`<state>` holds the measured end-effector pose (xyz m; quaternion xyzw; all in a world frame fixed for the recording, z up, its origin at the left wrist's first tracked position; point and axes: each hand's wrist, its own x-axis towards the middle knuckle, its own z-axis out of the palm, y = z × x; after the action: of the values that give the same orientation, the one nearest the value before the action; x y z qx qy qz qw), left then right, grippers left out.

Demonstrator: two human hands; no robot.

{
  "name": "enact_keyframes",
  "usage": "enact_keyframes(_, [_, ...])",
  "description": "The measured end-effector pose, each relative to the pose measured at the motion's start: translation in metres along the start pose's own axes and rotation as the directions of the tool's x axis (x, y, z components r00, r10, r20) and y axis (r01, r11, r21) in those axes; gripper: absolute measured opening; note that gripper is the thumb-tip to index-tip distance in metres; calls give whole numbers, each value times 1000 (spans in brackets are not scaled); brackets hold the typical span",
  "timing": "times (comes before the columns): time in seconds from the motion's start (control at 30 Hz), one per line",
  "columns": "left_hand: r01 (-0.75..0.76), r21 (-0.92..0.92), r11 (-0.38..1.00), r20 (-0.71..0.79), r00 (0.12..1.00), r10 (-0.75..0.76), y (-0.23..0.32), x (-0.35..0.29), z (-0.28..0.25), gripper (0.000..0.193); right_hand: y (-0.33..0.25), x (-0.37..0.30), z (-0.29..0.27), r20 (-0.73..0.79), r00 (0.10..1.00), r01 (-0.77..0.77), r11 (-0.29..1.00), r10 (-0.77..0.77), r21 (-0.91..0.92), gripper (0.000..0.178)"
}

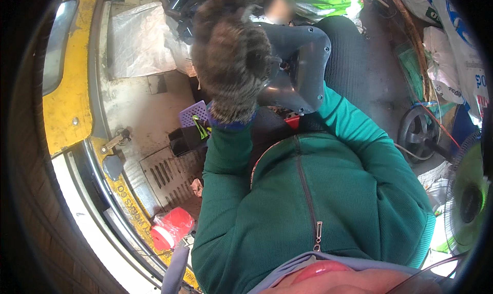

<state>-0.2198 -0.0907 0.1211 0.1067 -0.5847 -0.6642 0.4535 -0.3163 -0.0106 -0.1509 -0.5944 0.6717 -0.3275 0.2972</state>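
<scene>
My left hand [231,52], in a fuzzy grey knit glove with a blue cuff, is raised close to the camera with its fingers curled. It grips the left edge of a dark grey moulded plastic panel [303,73] held in front of my chest. My right sleeve, green fleece, runs up to the lower right corner of the panel and ends behind it, so my right hand is hidden. Another person's hand [280,9] shows blurred just above the panel.
A yellow metal frame [67,104] curves down the left. Below my left arm lie a metal floor plate with a slotted grate [164,176], a purple perforated piece [194,112], a black box [185,140] and a red-capped container [172,227]. A wheel [418,132], a fan [470,201] and white sacks [457,52] stand at the right.
</scene>
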Motion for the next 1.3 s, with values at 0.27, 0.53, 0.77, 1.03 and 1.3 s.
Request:
enact_keyframes(0.27, [-210, 736, 643, 86, 972, 219, -49, -13, -20, 22, -9, 0, 12, 8, 1000, 12, 999, -12, 36, 53])
enact_keyframes(0.53, [-149, -31, 988, -272, 953, 136, 16, -1, -5, 34, 11, 23, 19, -102, 989, -85, 980, 104, 178, 53])
enact_keyframes(0.77, [-272, 556, 786, -463, 684, 564, 44, -26, -122, 27, -3, 78, -24, -292, 950, 116, 993, -107, 12, 54])
enact_keyframes(1.03, [-156, -30, 987, -895, 443, 43, 34, -62, -149, 23, -73, 105, -9, -105, 994, -12, 985, -6, -172, 62])
enact_keyframes(1.3, [-126, -358, 925, -761, 614, -211, -24, -138, -226, 29, 38, 112, 84, 668, 701, 334, 714, 248, -616, 41])
